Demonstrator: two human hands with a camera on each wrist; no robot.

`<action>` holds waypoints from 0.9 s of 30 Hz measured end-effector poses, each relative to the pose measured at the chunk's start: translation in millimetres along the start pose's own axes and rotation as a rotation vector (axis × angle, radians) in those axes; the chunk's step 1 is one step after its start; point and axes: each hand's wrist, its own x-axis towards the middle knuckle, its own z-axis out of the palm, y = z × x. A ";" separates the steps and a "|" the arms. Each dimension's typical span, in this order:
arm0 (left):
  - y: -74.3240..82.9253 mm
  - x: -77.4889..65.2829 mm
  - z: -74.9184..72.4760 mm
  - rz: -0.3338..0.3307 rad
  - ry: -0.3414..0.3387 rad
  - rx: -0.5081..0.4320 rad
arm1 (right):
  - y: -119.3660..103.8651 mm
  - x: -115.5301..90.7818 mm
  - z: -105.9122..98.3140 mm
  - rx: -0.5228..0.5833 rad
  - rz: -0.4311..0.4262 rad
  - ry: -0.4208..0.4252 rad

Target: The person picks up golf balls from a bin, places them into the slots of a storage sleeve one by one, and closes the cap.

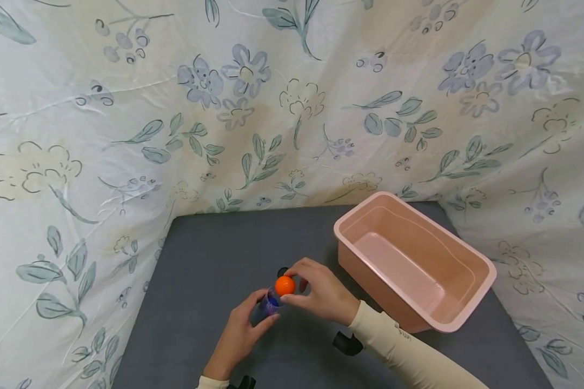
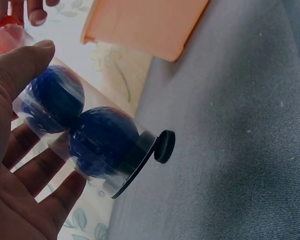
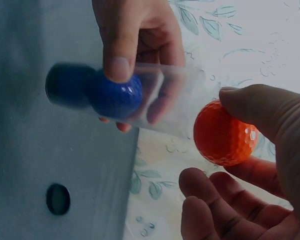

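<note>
My left hand (image 1: pixel 240 332) grips a clear plastic tube (image 3: pixel 165 102) around its side, thumb on one face and fingers on the other. Two blue golf balls (image 2: pixel 104 141) sit inside, stacked toward the tube's dark-rimmed end. Between thumb and fingers, my right hand (image 1: pixel 327 294) pinches an orange golf ball (image 3: pixel 225 133). The ball is right at the tube's open mouth, opposite the dark-rimmed end. A small black round cap (image 3: pixel 58 199) lies on the dark table; in the head view it shows partly behind the orange ball.
A pink plastic bin (image 1: pixel 416 265) stands at the right of the dark grey table (image 1: pixel 209 259), just beyond my right forearm. A flower-patterned cloth (image 1: pixel 253 119) hangs behind the table and along its sides. Black straps (image 1: pixel 347 343) are around my wrists.
</note>
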 end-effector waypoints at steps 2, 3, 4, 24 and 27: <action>-1.0 -0.5 -0.4 0.013 0.006 -0.001 | 1.4 -0.5 4.7 0.039 -0.002 0.001; -1.5 -0.7 -0.5 0.020 0.009 0.002 | 1.9 -0.9 6.6 0.054 0.002 -0.002; -2.1 -1.0 -0.6 0.028 0.012 0.006 | 2.2 -1.2 8.5 0.068 0.009 -0.005; -5.0 -0.4 2.4 0.029 0.029 0.027 | 5.0 0.3 20.2 0.128 0.006 -0.060; -7.4 1.1 4.4 0.027 0.016 0.031 | 6.6 1.9 17.1 0.107 -0.004 -0.039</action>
